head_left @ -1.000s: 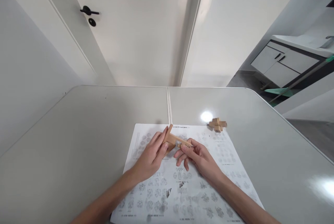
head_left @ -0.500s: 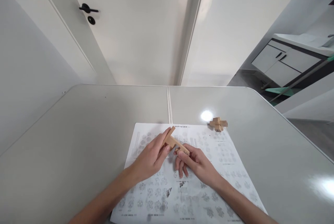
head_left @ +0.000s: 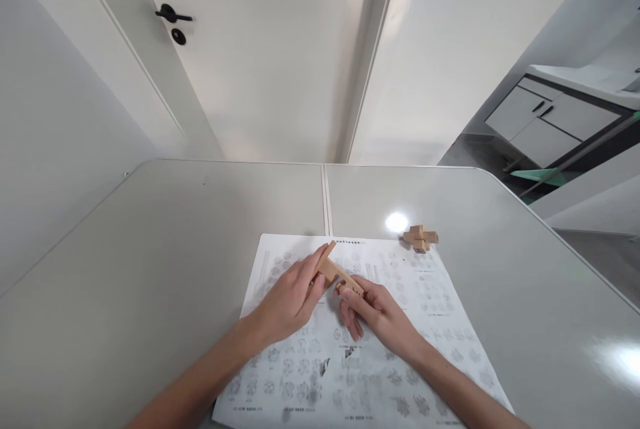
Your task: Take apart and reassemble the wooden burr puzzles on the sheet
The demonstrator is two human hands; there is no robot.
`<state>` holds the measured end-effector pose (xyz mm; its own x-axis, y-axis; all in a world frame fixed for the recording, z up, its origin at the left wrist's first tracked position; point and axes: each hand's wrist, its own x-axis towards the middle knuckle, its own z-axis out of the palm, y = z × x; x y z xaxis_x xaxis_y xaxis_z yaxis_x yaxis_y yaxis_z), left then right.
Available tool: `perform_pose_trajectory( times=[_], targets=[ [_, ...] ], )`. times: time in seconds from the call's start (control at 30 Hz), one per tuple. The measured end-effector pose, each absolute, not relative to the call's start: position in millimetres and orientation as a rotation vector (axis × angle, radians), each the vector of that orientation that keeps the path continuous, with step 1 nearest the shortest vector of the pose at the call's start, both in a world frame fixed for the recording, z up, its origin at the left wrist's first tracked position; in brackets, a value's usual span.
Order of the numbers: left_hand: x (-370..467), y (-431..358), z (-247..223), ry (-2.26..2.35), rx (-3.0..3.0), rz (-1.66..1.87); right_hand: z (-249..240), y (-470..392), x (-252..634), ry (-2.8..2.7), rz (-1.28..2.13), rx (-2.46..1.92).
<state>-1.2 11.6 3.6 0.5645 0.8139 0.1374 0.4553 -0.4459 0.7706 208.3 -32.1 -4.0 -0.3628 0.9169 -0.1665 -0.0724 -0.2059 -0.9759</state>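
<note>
Room: white door [head_left: 280, 76] with a black handle [head_left: 173, 14], standing beyond the far edge of the worktop; at right, a low white cabinet [head_left: 545, 116] with dark trim, and a green item [head_left: 540, 177] near the floor.

Worktop [head_left: 125, 269]: pale grey, glossy, rounded far corners, a seam [head_left: 327, 202] running away from the viewer; bright reflections at right.

Printed sheet [head_left: 377, 362]: white, laid on the worktop under both hands, covered in rows of small grey diagrams, with ragged dark patches at the lower middle.

Left hand [head_left: 286, 296]: grasping the far-left end of the wooden piece, fingers over its upper slat, thumb below.

Right hand [head_left: 377, 309]: pinching the near-right end between thumb and forefinger, other fingers curled beneath.

Wooden piece [head_left: 331, 272]: held above the sheet, spanning the gap between the hands; light brown, a tilted slat meeting a bar with a notch and dark marks near the right thumb. Whether these are joined cannot be told.

Block cluster [head_left: 420, 239]: crossed light-brown wooden bars, resting at the sheet's far-right corner, well apart from both hands.
</note>
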Motion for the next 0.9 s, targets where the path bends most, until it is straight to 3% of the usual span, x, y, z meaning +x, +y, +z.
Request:
perform_pose_trajectory(
  times=[0.37, 0.63, 0.9],
  targets=[
    [-7, 19, 5, 0.981, 2.245, 0.574, 3, -26, 214, -1.225, 1.79, -1.016],
    [-5, 15, 4, 1.025, 2.241, 0.59, 3, -30, 211, -1.332, 1.694, -1.038],
    [-9, 23, 14, 0.985, 2.307, 0.437, 2, -25, 219, -1.223, 1.894, -0.982]
  ],
)
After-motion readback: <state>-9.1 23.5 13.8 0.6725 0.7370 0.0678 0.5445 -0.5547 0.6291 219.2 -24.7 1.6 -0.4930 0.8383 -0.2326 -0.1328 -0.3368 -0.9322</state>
